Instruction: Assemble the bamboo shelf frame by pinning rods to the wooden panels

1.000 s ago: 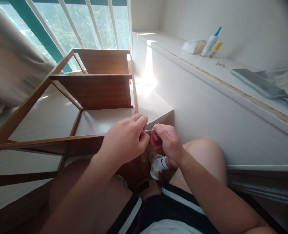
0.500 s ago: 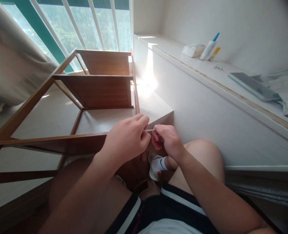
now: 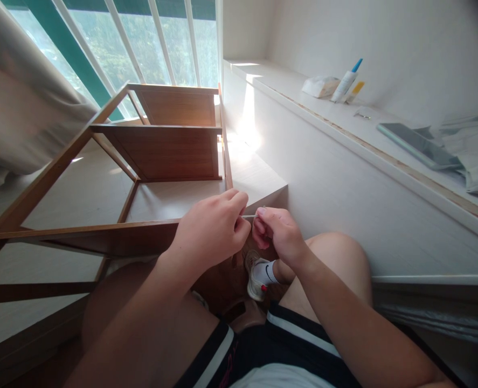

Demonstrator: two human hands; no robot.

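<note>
One thin rod [image 3: 248,216], head view: right hand [image 3: 282,233] pinches its right end, left hand [image 3: 209,229] curled shut on the left; I can't see those fingertips. Rod's by the wooden frame's [image 3: 161,153] near right part. Right ledge [image 3: 287,89]: white tube [image 3: 345,86], phone [image 3: 418,146].

1. Daylight enters through the window [image 3: 147,48], hazing the view.
2. Glare bleaches part of the white panel [image 3: 323,161].
3. Lower corners are dim.
4. Wide-angle distortion stretches the edges.
5. Detail between the hands [image 3: 210,229] looks soft.
</note>
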